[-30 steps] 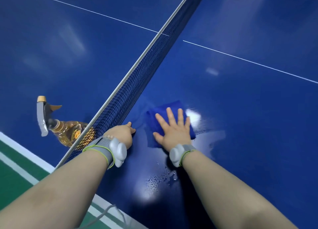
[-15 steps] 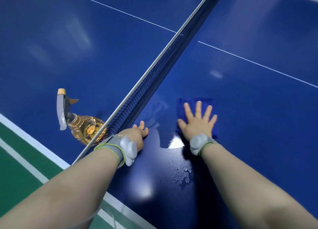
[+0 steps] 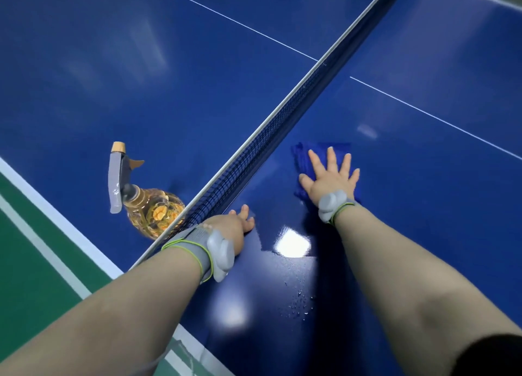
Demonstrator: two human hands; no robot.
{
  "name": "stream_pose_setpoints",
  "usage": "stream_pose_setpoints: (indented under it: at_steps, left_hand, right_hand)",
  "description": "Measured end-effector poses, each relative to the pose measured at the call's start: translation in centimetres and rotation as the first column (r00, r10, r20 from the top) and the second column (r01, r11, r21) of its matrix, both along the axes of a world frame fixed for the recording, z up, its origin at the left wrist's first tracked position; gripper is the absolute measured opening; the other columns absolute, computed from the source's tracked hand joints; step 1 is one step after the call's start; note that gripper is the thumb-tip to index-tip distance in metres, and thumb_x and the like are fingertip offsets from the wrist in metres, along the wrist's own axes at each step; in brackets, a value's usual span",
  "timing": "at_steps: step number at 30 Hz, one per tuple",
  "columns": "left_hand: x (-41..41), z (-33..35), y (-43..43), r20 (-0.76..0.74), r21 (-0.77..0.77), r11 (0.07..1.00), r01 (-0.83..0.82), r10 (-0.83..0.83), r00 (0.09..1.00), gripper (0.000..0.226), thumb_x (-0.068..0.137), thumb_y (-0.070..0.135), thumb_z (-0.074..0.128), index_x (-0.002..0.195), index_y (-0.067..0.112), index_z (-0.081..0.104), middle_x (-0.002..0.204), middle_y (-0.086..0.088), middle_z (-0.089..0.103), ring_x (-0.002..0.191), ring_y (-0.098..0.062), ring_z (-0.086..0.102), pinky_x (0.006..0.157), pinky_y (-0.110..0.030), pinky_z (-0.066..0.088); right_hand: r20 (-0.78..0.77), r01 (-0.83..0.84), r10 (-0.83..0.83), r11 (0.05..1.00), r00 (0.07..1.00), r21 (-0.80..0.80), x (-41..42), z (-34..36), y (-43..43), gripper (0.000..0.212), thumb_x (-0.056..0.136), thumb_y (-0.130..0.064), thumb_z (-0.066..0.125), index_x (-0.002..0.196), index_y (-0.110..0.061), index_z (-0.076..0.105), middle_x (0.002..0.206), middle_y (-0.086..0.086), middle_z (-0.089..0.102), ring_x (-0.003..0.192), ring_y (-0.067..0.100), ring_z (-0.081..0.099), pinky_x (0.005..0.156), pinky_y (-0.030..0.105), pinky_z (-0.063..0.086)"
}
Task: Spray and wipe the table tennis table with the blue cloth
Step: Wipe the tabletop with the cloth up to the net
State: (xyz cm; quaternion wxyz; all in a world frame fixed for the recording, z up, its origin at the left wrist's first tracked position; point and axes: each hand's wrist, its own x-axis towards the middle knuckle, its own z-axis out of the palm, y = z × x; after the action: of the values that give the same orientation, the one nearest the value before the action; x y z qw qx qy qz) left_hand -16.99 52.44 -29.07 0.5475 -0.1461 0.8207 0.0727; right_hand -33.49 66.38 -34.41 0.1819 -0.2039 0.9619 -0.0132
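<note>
- Since a second ago, the right hand (image 3: 330, 179) and the blue cloth (image 3: 300, 156) under it have slid away from the net (image 3: 254, 161) and farther out across the surface (image 3: 423, 220). The left hand (image 3: 231, 228) has stayed by the foot of the net.
- The right hand lies flat on the blue cloth, palm down. Its fingers (image 3: 331, 158) are straight and spread, pressing the cloth rather than gripping it.
- The blue cloth lies on the right half of the dark blue table tennis surface, near the net but not touching it. Its edges show beyond the fingertips and beside the thumb.
- The left hand rests on the surface just beside the net. It holds nothing, and its fingers are loosely bent.
- Each wrist wears a grey band (image 3: 197, 245) with a grey device on it.
- A spray bottle (image 3: 152, 209) of amber liquid, with a grey trigger head, stands on the far side of the net, close to the left hand. No hand touches it.
- Water droplets (image 3: 299, 305) speckle the surface between the forearms, nearer the person than the cloth. A bright patch of reflected light (image 3: 293, 244) sits between the two wrists.
- Green floor (image 3: 28, 276) with white lines shows past the surface's edge at lower left.
</note>
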Motion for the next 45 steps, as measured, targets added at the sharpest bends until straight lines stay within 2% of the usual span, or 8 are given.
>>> stream_pose_setpoints:
  at_steps: [5,11,14,17,20,27,40,45]
  left_hand:
    - [-0.3,-1.3,-0.5,0.060,-0.009,0.998,-0.060,0.060,0.996,0.073,0.100,0.015,0.036,0.151,0.027,-0.015,0.157,-0.007,-0.022,0.147,-0.034,0.002,0.114,-0.057,0.018]
    - [-0.6,-3.0,-1.0,0.049,-0.002,0.990,-0.141,0.141,0.989,0.065,0.102,0.022,0.028,0.151,0.026,-0.014,0.157,-0.004,-0.022,0.148,-0.030,-0.003,0.116,-0.054,0.013]
    - [0.8,-2.6,-0.4,-0.129,0.016,0.995,-0.103,0.105,0.986,0.066,0.099,0.016,0.038,0.153,0.020,0.001,0.159,-0.008,-0.011,0.147,-0.031,0.004,0.116,-0.051,0.018]
    - [2.7,-3.1,0.2,-0.341,0.027,0.994,-0.107,0.110,0.934,0.071,0.091,0.008,0.046,0.152,0.022,0.013,0.160,-0.005,-0.006,0.147,-0.029,0.008,0.116,-0.046,0.024]
    - [3.4,-4.2,0.2,-0.256,0.055,0.981,-0.188,0.196,0.947,0.092,0.084,0.004,0.052,0.151,0.035,-0.003,0.156,0.007,-0.026,0.148,-0.024,-0.004,0.116,-0.048,0.022]
    - [5.8,-5.0,-0.7,-0.057,0.073,0.966,-0.249,0.253,0.966,0.092,0.089,0.011,0.050,0.148,0.043,-0.012,0.151,0.010,-0.035,0.147,-0.023,-0.010,0.111,-0.060,0.021]
    - [12.3,-3.2,0.1,-0.212,0.109,0.989,-0.097,0.118,0.970,0.066,0.095,0.012,0.036,0.153,0.027,0.008,0.160,-0.004,-0.013,0.147,-0.031,0.002,0.115,-0.054,0.020]
    - [13.5,-2.6,-0.1,-0.081,0.151,0.973,-0.172,0.186,0.979,0.069,0.096,0.012,0.032,0.153,0.029,-0.004,0.157,0.002,-0.023,0.148,-0.024,-0.004,0.114,-0.055,0.019]
  right_hand:
    - [-0.009,0.009,-0.009,0.999,1.000,0.052,-0.5,-0.1,-1.8,0.067,0.096,-0.062,0.027,0.153,-0.045,-0.004,0.163,0.001,-0.016,0.146,0.041,-0.019,0.116,0.063,-0.006]
    - [0.004,-0.523,0.523,0.852,0.852,-0.025,4.3,0.3,-4.5,0.067,0.095,-0.057,0.040,0.152,-0.049,0.006,0.164,-0.004,-0.014,0.147,0.038,-0.020,0.116,0.059,-0.012]
    - [0.042,-0.629,0.632,0.775,0.774,-0.068,6.1,0.2,-4.8,0.066,0.094,-0.054,0.043,0.151,-0.050,0.011,0.164,-0.006,-0.012,0.147,0.034,-0.023,0.115,0.056,-0.017]
    - [0.032,-0.627,0.628,0.778,0.777,-0.038,5.9,0.1,-4.5,0.066,0.094,-0.058,0.041,0.151,-0.052,0.008,0.163,-0.008,-0.013,0.147,0.033,-0.023,0.115,0.058,-0.017]
    - [0.012,-0.593,0.593,0.805,0.805,-0.006,6.3,0.0,-4.4,0.069,0.092,-0.064,0.039,0.150,-0.053,0.004,0.163,-0.009,-0.014,0.147,0.033,-0.022,0.115,0.059,-0.015]
    - [0.018,-0.315,0.315,0.949,0.949,0.014,8.4,-0.2,-4.7,0.067,0.094,-0.064,0.030,0.151,-0.050,-0.004,0.162,-0.003,-0.020,0.145,0.039,-0.026,0.114,0.061,-0.014]
    - [0.130,-0.710,0.707,0.704,0.696,-0.029,14.7,0.9,-3.6,0.067,0.095,-0.059,0.041,0.151,-0.050,0.007,0.163,-0.008,-0.017,0.146,0.032,-0.027,0.115,0.056,-0.019]
    - [0.054,-0.515,0.515,0.857,0.855,-0.011,15.3,0.2,-3.7,0.071,0.092,-0.067,0.037,0.150,-0.052,-0.001,0.162,-0.007,-0.019,0.146,0.033,-0.026,0.116,0.055,-0.016]
